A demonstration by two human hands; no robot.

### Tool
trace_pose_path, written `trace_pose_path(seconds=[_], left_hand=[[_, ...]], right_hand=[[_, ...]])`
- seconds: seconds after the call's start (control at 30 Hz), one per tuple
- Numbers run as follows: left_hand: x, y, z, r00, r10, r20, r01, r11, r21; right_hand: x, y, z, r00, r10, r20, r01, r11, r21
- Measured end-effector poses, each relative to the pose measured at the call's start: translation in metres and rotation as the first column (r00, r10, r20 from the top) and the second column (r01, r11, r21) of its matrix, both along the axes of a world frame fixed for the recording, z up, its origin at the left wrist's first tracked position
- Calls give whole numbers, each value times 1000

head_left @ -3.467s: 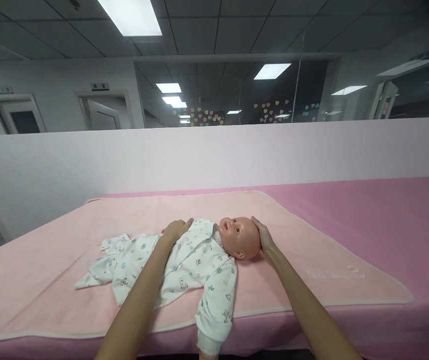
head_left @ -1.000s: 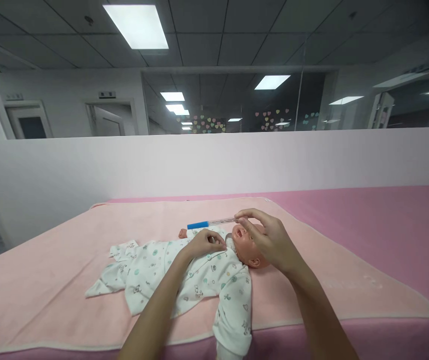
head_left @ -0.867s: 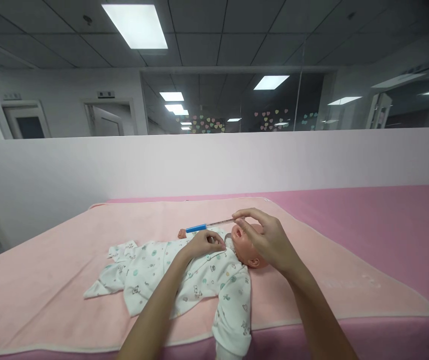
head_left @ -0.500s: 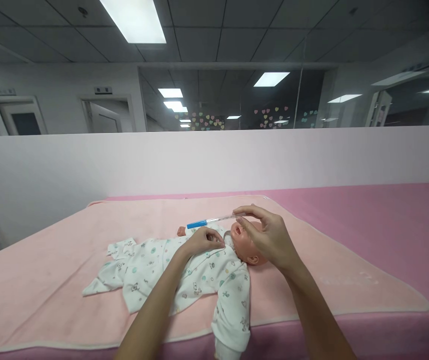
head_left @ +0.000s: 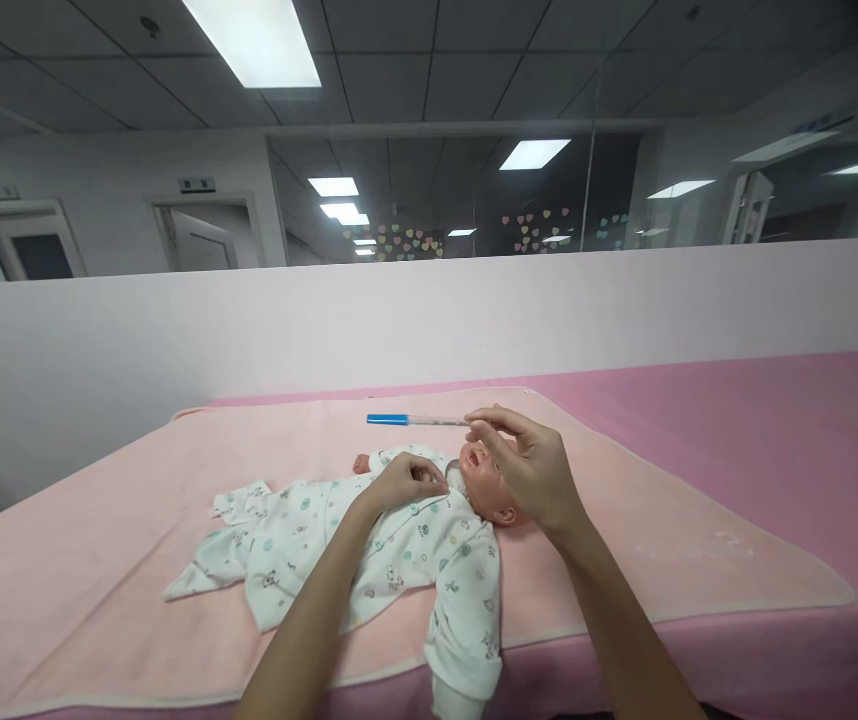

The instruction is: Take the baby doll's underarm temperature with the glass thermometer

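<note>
1. I have the stick (head_left: 419, 420) pinched in the right hand (head_left: 538, 468), thumb and fingers narrow around its clear end.
2. From those fingers it runs out to the left, blue end farthest, long axis nearly level and roughly in line with the doll (head_left: 415, 552) lying on the blanket (head_left: 99, 540).
3. It's held up clear of the doll's chest; I can't judge how high.
4. My left hand (head_left: 408, 480), the farther one, rests on the chest near the collar, apart from the stick, fingers curled; I can't tell whether they grip anything.
</note>
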State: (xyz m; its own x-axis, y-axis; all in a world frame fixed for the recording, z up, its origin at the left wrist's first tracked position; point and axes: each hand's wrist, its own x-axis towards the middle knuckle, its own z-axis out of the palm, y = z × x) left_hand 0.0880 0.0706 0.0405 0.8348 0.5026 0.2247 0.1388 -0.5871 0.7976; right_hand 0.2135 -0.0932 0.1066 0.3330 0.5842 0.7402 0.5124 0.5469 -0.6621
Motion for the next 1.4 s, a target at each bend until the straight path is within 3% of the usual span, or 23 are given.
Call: trace_pose_path(seconds=[0.4,0.73,1.4], left_hand=[[1,1,-1,1000,0,-1,0,1000,-31],[1,5,-5,1000,-9,-6,9,1000,-15],[2,7,-7,1000,14,-22,-14,1000,-22]], right_hand=[[4,3,0,999,8,33,-11,998,67],[2,5,-1,998,-10,-69,10,1000,-8],[0,7,-1,993,-7,-116,7,1000,1]])
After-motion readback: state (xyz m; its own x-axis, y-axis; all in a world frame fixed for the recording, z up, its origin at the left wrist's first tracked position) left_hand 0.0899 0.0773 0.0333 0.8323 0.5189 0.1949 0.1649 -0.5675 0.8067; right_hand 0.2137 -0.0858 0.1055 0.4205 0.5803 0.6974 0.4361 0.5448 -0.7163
